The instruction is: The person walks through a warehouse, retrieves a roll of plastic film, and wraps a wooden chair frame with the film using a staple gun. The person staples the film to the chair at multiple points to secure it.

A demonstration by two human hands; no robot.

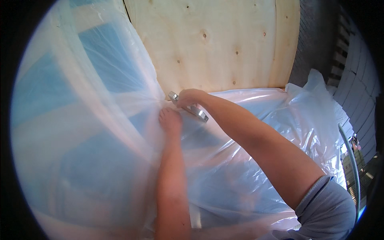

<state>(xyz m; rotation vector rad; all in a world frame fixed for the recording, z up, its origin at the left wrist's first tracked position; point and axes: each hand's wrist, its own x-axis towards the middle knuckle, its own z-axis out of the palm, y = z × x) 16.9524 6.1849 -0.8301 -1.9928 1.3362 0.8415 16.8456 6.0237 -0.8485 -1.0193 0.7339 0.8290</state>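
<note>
Translucent plastic sheeting (224,168) covers a timber frame and meets the plywood panel's lower left corner in gathered folds. At that corner my left hand (171,120) is bent against the sheeting, its fingers curled into the folds. Just above and to the right, my right hand (191,98) is wrapped round a silver metal staple gun (200,113). One end of the tool sits by the panel's corner, and its other end points down to the right. My right fingers are partly hidden behind the hand.
The pale plywood panel (216,44) with knots rises behind my hands. More sheeting (80,132) hangs close on the left, with blue showing through. To the right are crumpled plastic (316,104), a grey metal tube (350,160) and grey boards (360,84).
</note>
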